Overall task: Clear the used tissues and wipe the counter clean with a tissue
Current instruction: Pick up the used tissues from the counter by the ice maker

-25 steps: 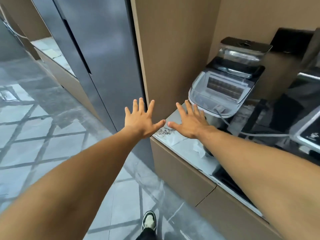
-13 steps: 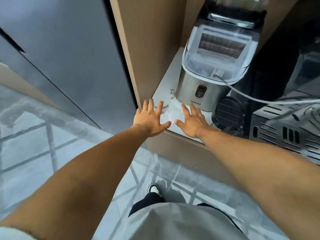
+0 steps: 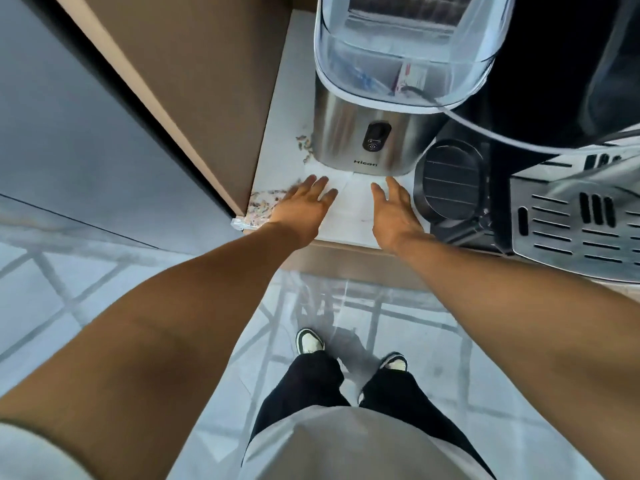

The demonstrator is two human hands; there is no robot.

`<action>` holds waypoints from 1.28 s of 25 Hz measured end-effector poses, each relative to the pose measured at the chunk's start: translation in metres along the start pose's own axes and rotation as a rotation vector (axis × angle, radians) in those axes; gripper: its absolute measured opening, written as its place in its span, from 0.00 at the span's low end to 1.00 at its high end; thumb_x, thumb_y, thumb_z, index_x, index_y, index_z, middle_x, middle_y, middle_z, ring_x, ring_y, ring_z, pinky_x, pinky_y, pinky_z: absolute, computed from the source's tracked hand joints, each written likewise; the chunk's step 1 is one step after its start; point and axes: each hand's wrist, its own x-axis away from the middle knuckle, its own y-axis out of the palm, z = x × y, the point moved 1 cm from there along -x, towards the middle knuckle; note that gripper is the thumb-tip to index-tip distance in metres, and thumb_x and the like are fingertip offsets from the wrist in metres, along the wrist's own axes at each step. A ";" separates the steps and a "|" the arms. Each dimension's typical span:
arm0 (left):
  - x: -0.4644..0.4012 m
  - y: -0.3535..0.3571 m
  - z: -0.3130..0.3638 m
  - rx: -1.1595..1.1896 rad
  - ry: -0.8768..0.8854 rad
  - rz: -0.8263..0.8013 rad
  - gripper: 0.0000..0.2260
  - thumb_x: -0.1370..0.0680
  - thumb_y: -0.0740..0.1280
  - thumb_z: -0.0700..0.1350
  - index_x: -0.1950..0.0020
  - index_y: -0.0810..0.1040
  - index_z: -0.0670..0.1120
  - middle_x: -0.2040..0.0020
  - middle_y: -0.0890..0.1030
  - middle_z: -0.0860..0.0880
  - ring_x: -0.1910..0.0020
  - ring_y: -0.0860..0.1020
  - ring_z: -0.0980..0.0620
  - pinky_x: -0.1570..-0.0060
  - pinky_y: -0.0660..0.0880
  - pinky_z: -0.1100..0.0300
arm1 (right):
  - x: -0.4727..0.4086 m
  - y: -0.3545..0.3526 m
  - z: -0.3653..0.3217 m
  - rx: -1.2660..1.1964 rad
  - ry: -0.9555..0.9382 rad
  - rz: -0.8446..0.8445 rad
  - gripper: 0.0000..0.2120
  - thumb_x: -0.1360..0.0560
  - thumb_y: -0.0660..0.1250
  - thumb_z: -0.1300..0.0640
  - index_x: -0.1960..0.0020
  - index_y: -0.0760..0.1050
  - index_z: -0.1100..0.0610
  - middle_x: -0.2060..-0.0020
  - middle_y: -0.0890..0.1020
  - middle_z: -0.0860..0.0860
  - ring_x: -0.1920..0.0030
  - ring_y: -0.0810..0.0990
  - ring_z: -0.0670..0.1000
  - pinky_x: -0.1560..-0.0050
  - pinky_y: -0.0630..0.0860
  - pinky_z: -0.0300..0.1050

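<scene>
A flat white tissue (image 3: pixel 351 202) lies on the white counter (image 3: pixel 287 133) in front of a steel ice maker. My left hand (image 3: pixel 304 206) hovers over its left edge, fingers apart, holding nothing. My right hand (image 3: pixel 393 211) is over its right edge, also open and empty. Speckled crumbs (image 3: pixel 263 206) are scattered at the counter's front left corner, and more crumbs (image 3: pixel 304 147) sit beside the ice maker's left foot. Whether the hands touch the tissue I cannot tell.
The steel ice maker (image 3: pixel 374 140) with a clear lid fills the back of the counter. A black round part (image 3: pixel 450 181) and a slotted steel appliance (image 3: pixel 575 220) stand at right. A brown panel (image 3: pixel 207 81) walls the left side. My shoes (image 3: pixel 310 341) stand on tiled floor.
The view has tilted down and closer to the counter. Both hands have moved forward onto the counter and apart, now at either side of the tissue.
</scene>
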 end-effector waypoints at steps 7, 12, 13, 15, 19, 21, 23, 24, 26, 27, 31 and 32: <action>-0.020 0.006 -0.004 -0.044 0.028 -0.016 0.35 0.26 0.60 0.29 0.21 0.55 0.43 0.19 0.50 0.42 0.20 0.48 0.42 0.22 0.51 0.46 | -0.010 0.003 0.010 -0.078 -0.036 0.040 0.22 0.22 0.58 0.67 0.28 0.61 0.61 0.30 0.62 0.61 0.35 0.68 0.65 0.39 0.70 0.59; -0.018 0.004 0.000 -0.066 0.027 0.150 0.23 0.29 0.63 0.31 0.34 0.74 0.42 0.35 0.72 0.41 0.36 0.69 0.39 0.38 0.71 0.46 | -0.004 0.001 0.005 0.094 -0.034 0.094 0.23 0.27 0.64 0.69 0.33 0.69 0.59 0.36 0.68 0.57 0.37 0.68 0.59 0.43 0.74 0.49; -0.016 0.003 0.001 -0.075 0.021 0.164 0.22 0.29 0.63 0.31 0.36 0.76 0.42 0.39 0.74 0.41 0.39 0.71 0.38 0.41 0.71 0.45 | -0.003 0.000 0.002 0.105 -0.021 0.107 0.23 0.28 0.65 0.69 0.34 0.70 0.58 0.37 0.69 0.56 0.37 0.69 0.58 0.43 0.74 0.49; -0.012 0.003 0.001 -0.081 0.007 0.175 0.20 0.29 0.63 0.30 0.39 0.78 0.42 0.44 0.76 0.41 0.44 0.75 0.38 0.43 0.71 0.45 | -0.001 0.000 -0.003 0.072 0.006 0.098 0.23 0.28 0.65 0.70 0.35 0.71 0.58 0.38 0.71 0.56 0.37 0.70 0.58 0.43 0.75 0.51; 0.002 0.007 0.001 -0.067 -0.013 0.179 0.18 0.30 0.64 0.31 0.41 0.79 0.43 0.46 0.78 0.42 0.47 0.78 0.39 0.42 0.70 0.46 | 0.007 0.003 -0.007 -0.008 0.002 0.058 0.22 0.28 0.63 0.73 0.37 0.73 0.60 0.41 0.74 0.57 0.40 0.75 0.60 0.43 0.77 0.54; 0.009 0.007 0.003 -0.058 -0.020 0.189 0.18 0.30 0.63 0.30 0.43 0.79 0.42 0.48 0.78 0.42 0.49 0.79 0.39 0.42 0.70 0.46 | 0.012 0.007 -0.005 -0.045 -0.008 0.069 0.21 0.28 0.63 0.73 0.37 0.75 0.60 0.42 0.76 0.58 0.41 0.76 0.60 0.41 0.76 0.53; 0.016 0.007 0.005 -0.019 -0.036 0.204 0.18 0.29 0.63 0.29 0.43 0.80 0.42 0.48 0.79 0.42 0.52 0.80 0.38 0.45 0.72 0.46 | 0.018 0.010 -0.003 -0.071 -0.006 0.093 0.18 0.26 0.64 0.71 0.39 0.77 0.60 0.43 0.78 0.59 0.42 0.77 0.60 0.42 0.75 0.49; 0.020 0.006 0.006 0.007 -0.046 0.209 0.17 0.29 0.63 0.29 0.43 0.80 0.41 0.49 0.78 0.41 0.54 0.80 0.37 0.48 0.74 0.46 | 0.022 0.011 -0.001 -0.086 0.000 0.110 0.16 0.26 0.65 0.69 0.40 0.78 0.60 0.44 0.79 0.60 0.43 0.77 0.60 0.43 0.74 0.49; 0.029 0.002 0.012 0.037 -0.063 0.210 0.16 0.29 0.63 0.29 0.44 0.80 0.41 0.50 0.78 0.41 0.55 0.80 0.35 0.52 0.77 0.46 | 0.032 0.009 0.004 -0.144 0.017 0.147 0.14 0.25 0.64 0.68 0.41 0.80 0.59 0.46 0.81 0.60 0.45 0.78 0.60 0.45 0.75 0.49; 0.034 0.000 0.017 0.042 -0.069 0.210 0.16 0.28 0.63 0.30 0.44 0.80 0.41 0.50 0.78 0.40 0.55 0.80 0.35 0.54 0.77 0.46 | 0.037 0.007 0.008 -0.176 0.023 0.160 0.14 0.24 0.64 0.67 0.42 0.80 0.58 0.46 0.81 0.60 0.46 0.78 0.60 0.46 0.75 0.49; 0.053 -0.007 0.048 0.031 -0.057 0.199 0.15 0.27 0.64 0.31 0.42 0.79 0.41 0.47 0.77 0.39 0.54 0.80 0.33 0.56 0.76 0.46 | 0.066 -0.001 0.033 -0.278 0.030 0.203 0.12 0.23 0.64 0.64 0.43 0.81 0.57 0.46 0.82 0.59 0.47 0.79 0.59 0.47 0.77 0.47; 0.055 -0.008 0.056 0.024 -0.052 0.196 0.16 0.27 0.63 0.31 0.41 0.79 0.41 0.47 0.76 0.39 0.54 0.80 0.33 0.56 0.76 0.46 | 0.073 -0.003 0.040 -0.310 0.030 0.216 0.11 0.22 0.64 0.63 0.43 0.81 0.57 0.46 0.82 0.59 0.47 0.80 0.59 0.47 0.77 0.48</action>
